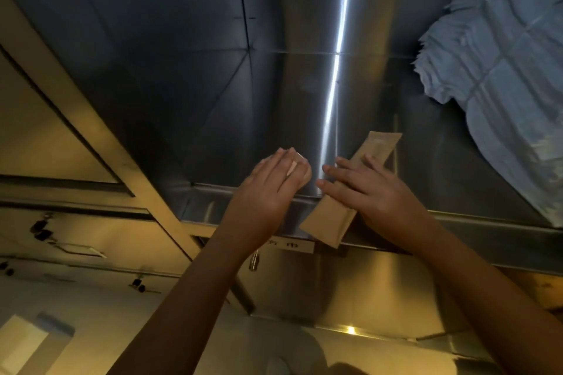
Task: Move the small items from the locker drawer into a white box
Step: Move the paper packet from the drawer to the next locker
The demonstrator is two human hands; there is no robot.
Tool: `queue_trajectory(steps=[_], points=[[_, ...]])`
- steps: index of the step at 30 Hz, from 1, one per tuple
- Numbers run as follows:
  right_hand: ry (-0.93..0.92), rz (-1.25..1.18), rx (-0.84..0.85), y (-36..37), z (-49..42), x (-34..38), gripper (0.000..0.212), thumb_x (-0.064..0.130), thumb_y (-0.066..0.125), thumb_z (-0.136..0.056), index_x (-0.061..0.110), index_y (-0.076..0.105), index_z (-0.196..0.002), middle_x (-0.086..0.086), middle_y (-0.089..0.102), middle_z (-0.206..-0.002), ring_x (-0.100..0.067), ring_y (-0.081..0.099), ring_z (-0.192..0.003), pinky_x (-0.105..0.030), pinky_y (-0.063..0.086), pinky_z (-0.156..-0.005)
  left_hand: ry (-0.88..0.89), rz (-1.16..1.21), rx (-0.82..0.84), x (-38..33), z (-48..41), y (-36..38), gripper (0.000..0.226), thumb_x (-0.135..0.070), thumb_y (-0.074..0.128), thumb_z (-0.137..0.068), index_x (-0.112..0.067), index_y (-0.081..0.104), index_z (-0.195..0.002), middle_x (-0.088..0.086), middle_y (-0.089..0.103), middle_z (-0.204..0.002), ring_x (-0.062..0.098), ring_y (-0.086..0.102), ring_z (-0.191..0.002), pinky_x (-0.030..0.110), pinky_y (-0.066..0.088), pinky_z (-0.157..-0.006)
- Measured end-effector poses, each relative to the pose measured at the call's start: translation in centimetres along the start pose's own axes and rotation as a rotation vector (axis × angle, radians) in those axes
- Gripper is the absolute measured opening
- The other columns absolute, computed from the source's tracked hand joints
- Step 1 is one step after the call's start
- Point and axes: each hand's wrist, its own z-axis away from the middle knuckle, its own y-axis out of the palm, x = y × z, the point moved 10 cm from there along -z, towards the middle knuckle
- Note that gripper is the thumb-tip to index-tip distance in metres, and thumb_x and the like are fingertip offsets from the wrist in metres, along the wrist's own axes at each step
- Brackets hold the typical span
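A steel locker drawer [213, 119] stands pulled out in front of me, its floor mostly bare. My right hand [374, 192] holds a long brown paper packet [329, 222] that slants across the drawer's front rim, its far end [380, 143] inside the drawer. My left hand [268, 189] is over the rim just left of it, fingers curled round a small pale roundish item [300, 169]. A pale box-like shape [21, 341] shows blurred at the bottom left; I cannot tell if it is the white box.
A stack of blue folded cloths [499, 76] fills the drawer's right side. The drawer's steel front [350, 289] carries a small label [289, 245]. Cabinet frames [76, 119] run along the left. The floor [91, 307] lies below.
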Motion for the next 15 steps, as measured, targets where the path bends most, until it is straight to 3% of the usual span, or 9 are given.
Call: queue_trajectory(steps=[7, 12, 15], points=[[-0.08, -0.087, 0.081, 2.4, -2.6, -1.2, 0.046, 0.013, 0.061, -0.075, 0.009, 0.059, -0.121, -0.019, 0.059, -0.122, -0.038, 0.052, -0.116, -0.052, 0.026, -0.097, -0.092, 0.002, 0.048, 2.7, -1.3, 1.9, 0.047, -0.009, 0.054, -0.076, 0.004, 0.054, -0.122, 0.025, 0.056, -0.123, 0.039, 0.052, -0.115, 0.048, 0.025, -0.097], [-0.145, -0.146, 0.131, 4.6, -4.3, -1.9, 0.051, 0.009, 0.071, -0.074, 0.012, 0.057, -0.124, -0.017, 0.057, -0.125, -0.035, 0.051, -0.119, -0.053, 0.031, -0.098, -0.178, -0.02, 0.097, 4.6, -1.6, 3.0, 0.045, -0.016, 0.038, -0.086, 0.001, 0.053, -0.124, 0.023, 0.055, -0.126, 0.036, 0.051, -0.118, 0.041, 0.026, -0.1], [-0.199, -0.197, 0.138, 5.8, -5.6, -2.2, 0.048, 0.007, 0.069, -0.078, 0.011, 0.057, -0.125, -0.017, 0.056, -0.127, -0.036, 0.05, -0.119, -0.054, 0.033, -0.098, -0.209, -0.023, 0.093, 5.9, -1.9, 3.5, 0.041, -0.013, 0.049, -0.086, 0.001, 0.054, -0.123, 0.023, 0.055, -0.126, 0.037, 0.051, -0.118, 0.042, 0.029, -0.1]])
